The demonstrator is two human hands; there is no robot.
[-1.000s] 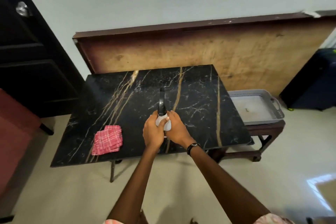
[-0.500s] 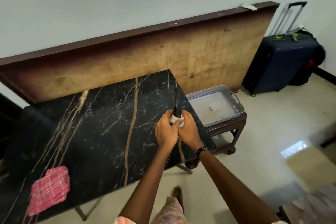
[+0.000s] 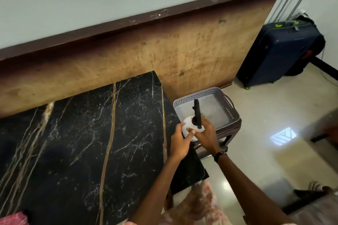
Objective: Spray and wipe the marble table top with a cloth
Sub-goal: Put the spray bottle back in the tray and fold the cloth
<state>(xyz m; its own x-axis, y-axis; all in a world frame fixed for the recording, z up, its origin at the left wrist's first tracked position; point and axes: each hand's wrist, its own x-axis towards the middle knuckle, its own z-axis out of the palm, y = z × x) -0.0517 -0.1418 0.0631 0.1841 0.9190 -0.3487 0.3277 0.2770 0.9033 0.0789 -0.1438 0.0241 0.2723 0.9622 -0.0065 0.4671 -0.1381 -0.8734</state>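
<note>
your right hand (image 3: 205, 134) and left hand (image 3: 180, 142) both have fingers clamped on the white spray bottle (image 3: 192, 128) at the marble bench (image 3: 91, 133) edge, right of frame centre.

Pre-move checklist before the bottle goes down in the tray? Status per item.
1. Right hand grips spray bottle: ok.
2. Left hand supports the bottle's side: ok, fingers touch it.
3. Bottle upright, black sprayer pointing up: ok.
4. Grey tray on the side stool has room: ok, only a small speck inside.
5. Bottle fully over the tray: not ok, it hangs at the marble table top edge.
6. Cloth within reach: cannot tell, only a corner shows at the frame's bottom left.
</note>
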